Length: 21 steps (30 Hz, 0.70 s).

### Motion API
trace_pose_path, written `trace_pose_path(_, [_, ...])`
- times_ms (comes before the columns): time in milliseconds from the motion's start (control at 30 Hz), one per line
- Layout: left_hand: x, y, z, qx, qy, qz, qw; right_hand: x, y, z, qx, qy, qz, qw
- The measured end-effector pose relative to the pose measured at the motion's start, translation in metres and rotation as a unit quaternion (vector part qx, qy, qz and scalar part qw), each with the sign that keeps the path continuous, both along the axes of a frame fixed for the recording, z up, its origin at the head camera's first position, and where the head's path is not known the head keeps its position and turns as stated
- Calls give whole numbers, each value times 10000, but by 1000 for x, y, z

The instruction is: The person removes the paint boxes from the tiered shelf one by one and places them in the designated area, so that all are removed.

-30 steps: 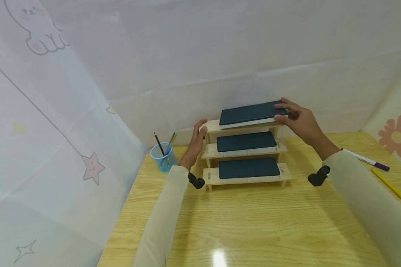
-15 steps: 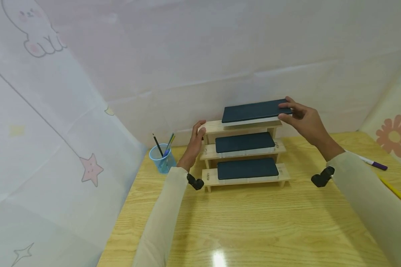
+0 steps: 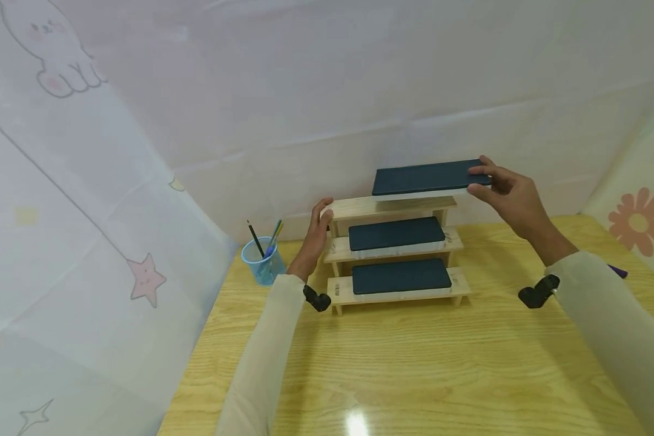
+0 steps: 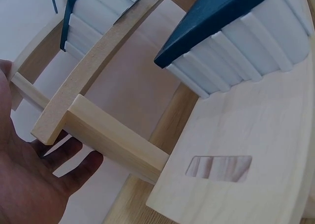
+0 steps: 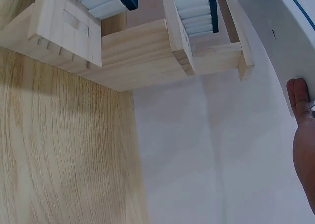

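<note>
A three-tier wooden step rack stands on the table in the head view. My left hand grips the left end of its top tier; in the left wrist view, the fingers reach behind the rack's side post. My right hand pinches the right end of a flat white box with a dark blue top, held above the top tier. In the right wrist view, its pale underside shows. Similar white boxes with blue tops rest on the middle tier and bottom tier; their white sides are ridged.
A blue mesh pen cup with several pencils or pens stands left of the rack. A purple pen end shows beside the right sleeve. A patterned white cloth wall rises close behind the rack.
My right hand has raised the blue-topped box off the top tier and carried it to the right, exposing more of the tier. My left hand keeps its place on the rack.
</note>
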<state>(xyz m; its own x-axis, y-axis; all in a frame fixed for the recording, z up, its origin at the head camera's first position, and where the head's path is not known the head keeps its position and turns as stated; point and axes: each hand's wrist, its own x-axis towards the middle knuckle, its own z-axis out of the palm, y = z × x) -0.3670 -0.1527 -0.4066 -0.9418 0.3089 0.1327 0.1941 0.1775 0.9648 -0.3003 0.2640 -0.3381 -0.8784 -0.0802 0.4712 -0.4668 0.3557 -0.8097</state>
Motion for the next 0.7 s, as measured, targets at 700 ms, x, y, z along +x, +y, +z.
trace_pose_path(700, [-26,-4,-29,31,342,143,9993,6,40,-7,-152,309,-436,9985])
